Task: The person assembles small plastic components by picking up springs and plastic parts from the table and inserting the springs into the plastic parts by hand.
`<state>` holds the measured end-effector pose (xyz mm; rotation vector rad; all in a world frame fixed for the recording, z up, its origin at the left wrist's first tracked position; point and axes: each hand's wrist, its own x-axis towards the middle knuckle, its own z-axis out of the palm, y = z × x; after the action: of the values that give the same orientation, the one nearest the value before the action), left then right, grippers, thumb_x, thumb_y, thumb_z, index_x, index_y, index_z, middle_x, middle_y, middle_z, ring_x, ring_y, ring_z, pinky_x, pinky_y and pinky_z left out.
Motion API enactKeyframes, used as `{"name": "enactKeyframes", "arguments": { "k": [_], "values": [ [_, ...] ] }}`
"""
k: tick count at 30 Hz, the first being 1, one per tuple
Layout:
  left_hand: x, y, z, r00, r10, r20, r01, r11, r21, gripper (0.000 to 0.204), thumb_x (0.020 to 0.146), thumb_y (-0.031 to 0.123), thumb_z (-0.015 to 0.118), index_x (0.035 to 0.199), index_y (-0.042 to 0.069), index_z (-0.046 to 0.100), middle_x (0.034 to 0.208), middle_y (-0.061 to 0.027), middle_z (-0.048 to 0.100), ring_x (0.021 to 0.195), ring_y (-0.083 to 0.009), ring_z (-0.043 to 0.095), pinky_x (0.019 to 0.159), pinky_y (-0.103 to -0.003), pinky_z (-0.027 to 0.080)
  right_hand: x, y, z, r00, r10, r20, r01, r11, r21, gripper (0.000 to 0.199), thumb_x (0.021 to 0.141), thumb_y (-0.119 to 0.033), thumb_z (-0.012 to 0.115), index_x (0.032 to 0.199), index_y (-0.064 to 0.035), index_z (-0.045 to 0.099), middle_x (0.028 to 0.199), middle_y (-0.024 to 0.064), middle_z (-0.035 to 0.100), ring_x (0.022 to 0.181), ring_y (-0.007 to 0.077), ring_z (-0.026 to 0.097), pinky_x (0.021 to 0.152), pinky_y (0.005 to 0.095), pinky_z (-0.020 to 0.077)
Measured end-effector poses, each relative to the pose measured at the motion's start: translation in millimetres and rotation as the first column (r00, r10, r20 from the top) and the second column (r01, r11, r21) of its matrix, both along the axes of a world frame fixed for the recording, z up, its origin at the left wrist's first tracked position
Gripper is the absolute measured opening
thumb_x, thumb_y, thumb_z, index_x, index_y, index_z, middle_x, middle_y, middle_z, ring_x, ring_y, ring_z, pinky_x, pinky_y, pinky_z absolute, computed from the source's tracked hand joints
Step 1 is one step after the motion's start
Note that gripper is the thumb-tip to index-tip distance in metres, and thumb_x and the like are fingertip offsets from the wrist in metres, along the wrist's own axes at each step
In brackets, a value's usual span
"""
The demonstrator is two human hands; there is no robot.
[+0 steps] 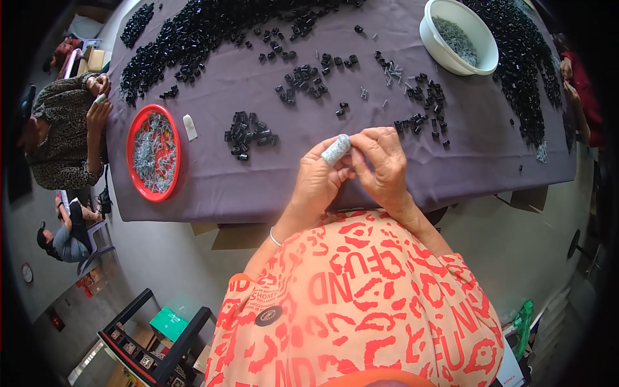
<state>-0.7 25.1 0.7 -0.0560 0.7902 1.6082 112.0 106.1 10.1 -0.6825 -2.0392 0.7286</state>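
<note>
Both my hands meet just beyond the table's near edge, low over the cloth. My left hand (317, 175) is closed, its fingers curled under; a pale grey speckled finger sleeve (336, 149) covers what looks like its thumb. My right hand (385, 161) pinches with thumb and fingertips right beside the sleeve. Whatever small thing lies between the fingertips is hidden. Nearest to the hands on the right is a loose group of small black plastic parts (416, 121). Another black cluster (247, 135) lies to the left.
A red bowl (131, 161) of small clear and metallic pieces stands at left, near a white tag (189, 127). Far right, a white bowl (445, 59) holds small grey pieces. Large heaps of black parts (174, 51) cover the purple cloth's (213, 187) far side. Other people sit at both sides.
</note>
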Motion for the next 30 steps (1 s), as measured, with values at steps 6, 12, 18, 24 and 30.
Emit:
{"name": "enactKeyframes", "arguments": {
  "k": [6, 12, 18, 24, 30],
  "values": [
    [-9, -6, 2, 0.983, -0.008, -0.183, 0.018, 0.998, 0.053, 0.020, 0.093, 0.014, 0.056, 0.108, 0.001, 0.054, 0.102, -0.0113, 0.063, 0.085, -0.0150, 0.064, 0.069, -0.029, 0.057, 10, 20, 3, 0.997, -0.037, 0.065, 0.035, 0.999, 0.042, 0.021, 0.070, 0.005, 0.067, 0.089, -0.0026, 0.064, 0.088, 0.0102, 0.058, 0.082, 0.0247, 0.057, 0.070, 0.0338, 0.0474],
    [-16, -10, 3, 0.974, -0.036, -0.222, 0.014, 0.995, -0.100, 0.024, 0.092, 0.009, 0.056, 0.112, -0.003, 0.055, 0.100, -0.0131, 0.064, 0.080, -0.0151, 0.065, 0.064, -0.024, 0.057, 31, 87, 1, 0.954, -0.017, 0.299, -0.001, 0.998, 0.062, 0.018, 0.072, 0.002, 0.066, 0.088, -0.0046, 0.062, 0.087, 0.0074, 0.058, 0.083, 0.0245, 0.056, 0.073, 0.0343, 0.0461],
    [-20, -15, 5, 0.966, -0.043, -0.256, 0.017, 0.994, -0.105, 0.025, 0.091, 0.006, 0.056, 0.113, -0.003, 0.057, 0.102, -0.0141, 0.064, 0.082, -0.0157, 0.065, 0.065, -0.025, 0.057, 22, 102, -7, 0.862, 0.055, 0.504, -0.141, 0.981, 0.135, 0.014, 0.076, -0.004, 0.064, 0.088, -0.0075, 0.060, 0.083, 0.0062, 0.053, 0.085, 0.0251, 0.053, 0.074, 0.0366, 0.0431],
    [-18, -15, 3, 0.932, -0.033, -0.361, -0.017, 0.991, -0.133, 0.022, 0.090, 0.007, 0.058, 0.110, -0.003, 0.059, 0.098, -0.0120, 0.065, 0.082, -0.0149, 0.065, 0.065, -0.024, 0.055, 14, 100, -8, 0.781, -0.046, 0.623, -0.180, 0.938, 0.295, 0.010, 0.078, -0.008, 0.063, 0.086, -0.0085, 0.057, 0.083, 0.0059, 0.053, 0.085, 0.0242, 0.053, 0.074, 0.0362, 0.0419],
    [-16, -17, -2, 0.945, 0.044, -0.325, -0.067, 0.996, -0.061, 0.022, 0.090, 0.007, 0.058, 0.110, -0.003, 0.059, 0.096, -0.0120, 0.065, 0.080, -0.0152, 0.065, 0.065, -0.024, 0.055, 7, 69, 15, 0.946, 0.245, 0.212, -0.213, 0.964, -0.162, 0.009, 0.080, 0.004, 0.061, 0.085, -0.0001, 0.056, 0.076, 0.0069, 0.057, 0.065, 0.0156, 0.056, 0.060, 0.0253, 0.0455]
  ]
}}
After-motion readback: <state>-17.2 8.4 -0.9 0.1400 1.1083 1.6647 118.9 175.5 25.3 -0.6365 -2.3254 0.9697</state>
